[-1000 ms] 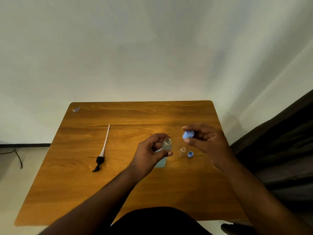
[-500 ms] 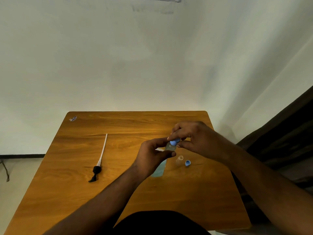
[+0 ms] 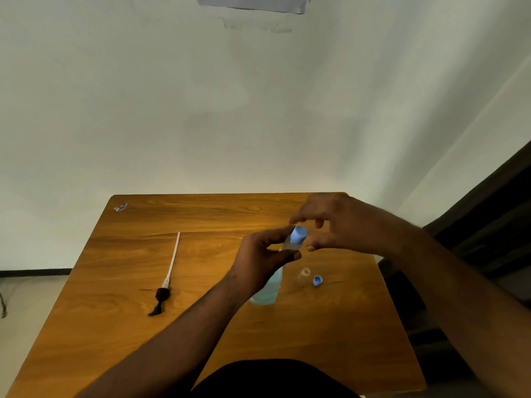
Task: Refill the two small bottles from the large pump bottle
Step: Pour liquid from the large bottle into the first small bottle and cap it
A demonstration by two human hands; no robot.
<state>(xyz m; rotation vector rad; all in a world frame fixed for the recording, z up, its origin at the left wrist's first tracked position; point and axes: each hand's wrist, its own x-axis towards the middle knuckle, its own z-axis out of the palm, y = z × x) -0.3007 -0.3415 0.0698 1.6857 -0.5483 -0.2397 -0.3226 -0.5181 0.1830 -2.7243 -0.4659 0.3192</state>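
Note:
My left hand grips a small clear bottle held above the table, with a blue cap sitting on its neck. My right hand hovers just right of that cap, its thumb and fingers arched around it with small gaps showing. The large bottle, holding blue liquid and without its pump, stands on the wooden table partly hidden behind my left hand. A second small bottle stands uncapped to its right, with a loose blue cap beside it.
The black pump head with its long white tube lies on the left half of the table. A small wrapper sits at the far left corner. A dark seat stands off the right edge.
My right hand brought the blue cap onto the small bottle in my left hand. Its fingers have since spread off the cap, which now shows fully on the neck.

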